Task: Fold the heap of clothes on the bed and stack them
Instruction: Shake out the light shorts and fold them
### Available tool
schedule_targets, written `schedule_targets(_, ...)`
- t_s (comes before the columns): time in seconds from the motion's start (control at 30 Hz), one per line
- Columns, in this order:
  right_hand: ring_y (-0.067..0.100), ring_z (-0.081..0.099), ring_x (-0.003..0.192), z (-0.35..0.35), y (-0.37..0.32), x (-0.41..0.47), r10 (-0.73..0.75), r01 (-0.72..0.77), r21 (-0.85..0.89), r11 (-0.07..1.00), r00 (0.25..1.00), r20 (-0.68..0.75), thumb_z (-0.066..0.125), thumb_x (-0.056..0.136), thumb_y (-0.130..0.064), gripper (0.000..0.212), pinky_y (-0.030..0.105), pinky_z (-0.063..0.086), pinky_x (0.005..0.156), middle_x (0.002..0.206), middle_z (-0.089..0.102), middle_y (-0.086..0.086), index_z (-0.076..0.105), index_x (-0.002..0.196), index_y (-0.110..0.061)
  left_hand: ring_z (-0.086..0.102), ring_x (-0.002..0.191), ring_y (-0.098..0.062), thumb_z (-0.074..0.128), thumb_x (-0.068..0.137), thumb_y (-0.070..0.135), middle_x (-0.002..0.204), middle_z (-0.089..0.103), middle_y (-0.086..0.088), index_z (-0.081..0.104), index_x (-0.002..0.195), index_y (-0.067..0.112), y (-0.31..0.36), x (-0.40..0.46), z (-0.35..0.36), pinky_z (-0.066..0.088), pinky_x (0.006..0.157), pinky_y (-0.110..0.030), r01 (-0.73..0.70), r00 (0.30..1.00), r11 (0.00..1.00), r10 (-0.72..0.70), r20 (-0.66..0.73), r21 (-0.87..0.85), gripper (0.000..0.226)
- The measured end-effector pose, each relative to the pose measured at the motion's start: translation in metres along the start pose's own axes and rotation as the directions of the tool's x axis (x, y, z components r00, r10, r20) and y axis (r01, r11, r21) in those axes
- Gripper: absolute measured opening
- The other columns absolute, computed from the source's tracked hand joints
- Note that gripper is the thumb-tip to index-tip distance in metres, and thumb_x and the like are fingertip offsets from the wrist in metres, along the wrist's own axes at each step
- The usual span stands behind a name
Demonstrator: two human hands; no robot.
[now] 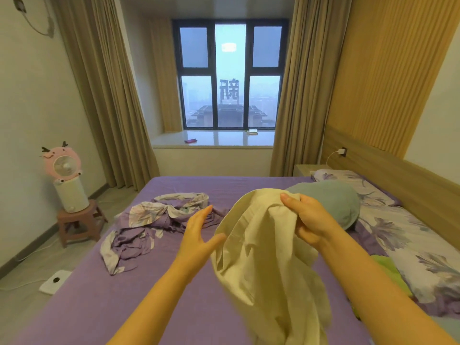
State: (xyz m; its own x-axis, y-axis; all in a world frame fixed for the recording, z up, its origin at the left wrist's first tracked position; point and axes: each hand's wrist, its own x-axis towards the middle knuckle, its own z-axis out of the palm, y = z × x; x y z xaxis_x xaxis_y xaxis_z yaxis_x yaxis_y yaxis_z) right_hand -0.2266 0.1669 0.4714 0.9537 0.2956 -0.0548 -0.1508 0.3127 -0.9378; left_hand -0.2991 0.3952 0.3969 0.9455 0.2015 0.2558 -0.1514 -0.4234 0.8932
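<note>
Purple bed, cream garment hanging lengthwise from right hand

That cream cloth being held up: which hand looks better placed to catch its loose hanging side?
The left hand. It is open and free, right beside the hanging edge of the cream cloth, while the right hand already grips its top bunch.

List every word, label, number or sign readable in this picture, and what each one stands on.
Rooftop sign outside the window: two large characters seen from behind, mirrored; I cannot read them with confidence.
Pink fan on the stool: a cartoon face only, no text.
Cream cloth held in the right hand: no print or label shows.
Floral clothes on the bed: a pattern only, no text.
Nothing else carries writing.
</note>
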Motion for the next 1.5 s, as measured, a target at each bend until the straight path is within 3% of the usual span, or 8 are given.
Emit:
schedule_targets(0.1, 0.016, 0.065, 0.069, 0.009, 0.005, 0.008, 0.046, -0.046, 0.019, 0.999, 0.999, -0.016, 0.051, 0.096, -0.011, 0.015, 0.025, 0.057, 0.058, 0.08, 0.066, 0.011, 0.055, 0.103, 0.002, 0.051, 0.111, -0.002, 0.062, 0.073, 0.06, 0.115, 0.051, 0.021, 0.051, 0.119, 0.036, 0.02, -0.031, 0.035, 0.042, 0.089, -0.019, -0.199, 0.958, 0.975, 0.214, -0.189, 0.096, 0.052)
schedule_targets(0.23, 0.02, 0.062, 0.078, 0.02, -0.002, 0.018, 0.116, -0.095, 0.252, 0.963, 0.991, -0.07, 0.047, 0.098, -0.007, 0.021, 0.027, 0.056, 0.056, 0.092, 0.062, 0.015, 0.052, 0.115, 0.002, 0.044, 0.114, 0.011, 0.065, 0.062, 0.078, 0.124, 0.044, 0.034, 0.037, 0.131, 0.044, 0.033, -0.054, 0.083, 0.043, 0.089, -0.02, -0.045, 0.993, 0.999, 0.042, 0.108, 0.029, 0.082)
schedule_targets(0.33, 0.02, 0.06, 0.077, 0.023, -0.015, 0.017, 0.055, -0.024, 0.338, 0.941, 0.995, -0.08, 0.042, 0.099, -0.005, 0.015, 0.027, 0.058, 0.054, 0.088, 0.06, 0.014, 0.055, 0.099, 0.003, 0.048, 0.066, 0.01, 0.063, 0.085, 0.018, 0.066, 0.053, 0.03, 0.051, 0.074, 0.029, 0.031, -0.036, 0.095, 0.034, 0.057, -0.017, 0.0, 1.0, 0.998, -0.001, 0.018, 0.056, 0.02)
schedule_targets(0.57, 0.014, 0.055, 0.114, -0.011, 0.047, -0.005, -0.027, 0.086, -0.585, 0.806, 0.994, 0.109, 0.064, 0.088, -0.029, 0.057, 0.03, 0.048, 0.091, 0.126, 0.054, 0.002, 0.035, 0.137, -0.025, 0.05, 0.043, -0.011, 0.055, 0.093, 0.006, 0.052, 0.05, -0.002, 0.059, 0.087, 0.005, 0.055, 0.021, 0.074, 0.042, 0.048, -0.024, 0.477, 0.876, 0.755, -0.448, 0.177, -0.45, 0.007)
schedule_targets(0.8, 0.003, 0.059, 0.081, -0.032, 0.08, -0.032, 0.095, -0.036, -0.701, 0.713, 0.994, 0.045, 0.065, 0.085, -0.043, 0.025, 0.021, 0.047, 0.069, 0.091, 0.063, -0.013, 0.062, 0.097, -0.021, 0.039, 0.025, -0.005, 0.05, 0.096, 0.004, 0.032, 0.039, 0.004, 0.055, 0.078, 0.006, 0.06, 0.028, 0.066, 0.036, 0.032, -0.016, 0.542, 0.827, 0.662, -0.53, 0.188, -0.518, 0.019)
schedule_targets(1.2, 0.012, 0.04, 0.045, -0.016, 0.07, -0.006, 0.053, -0.103, -0.309, 0.946, 0.985, -0.167, 0.061, 0.092, -0.018, 0.019, 0.022, 0.032, 0.04, 0.063, 0.042, 0.007, 0.051, 0.082, -0.004, 0.053, 0.108, -0.011, 0.047, 0.085, 0.067, 0.114, 0.062, 0.009, 0.069, 0.11, 0.021, 0.024, -0.006, 0.029, 0.039, 0.092, -0.034, 0.396, 0.917, 0.886, -0.37, 0.147, -0.243, 0.057)
schedule_targets(1.4, 0.021, 0.061, 0.062, 0.001, 0.072, -0.004, 0.142, -0.145, 0.006, 0.989, 0.954, -0.265, 0.054, 0.094, -0.003, 0.009, 0.025, 0.051, 0.041, 0.074, 0.058, 0.014, 0.056, 0.088, 0.003, 0.059, 0.088, -0.007, 0.05, 0.075, 0.077, 0.097, 0.063, 0.006, 0.065, 0.091, 0.021, 0.014, -0.031, 0.023, 0.048, 0.079, -0.027, 0.002, 0.959, 0.986, -0.05, -0.281, -0.169, 0.06)
schedule_targets(1.5, 0.025, 0.062, 0.069, 0.007, 0.073, -0.008, 0.172, -0.146, 0.108, 0.983, 0.943, -0.286, 0.053, 0.092, 0.001, 0.007, 0.031, 0.055, 0.045, 0.075, 0.061, 0.015, 0.056, 0.087, 0.002, 0.06, 0.089, 0.0, 0.061, 0.066, 0.076, 0.098, 0.064, 0.013, 0.062, 0.098, 0.031, 0.016, -0.036, 0.026, 0.05, 0.075, -0.022, 0.054, 0.993, 0.995, -0.062, -0.103, -0.083, 0.055)
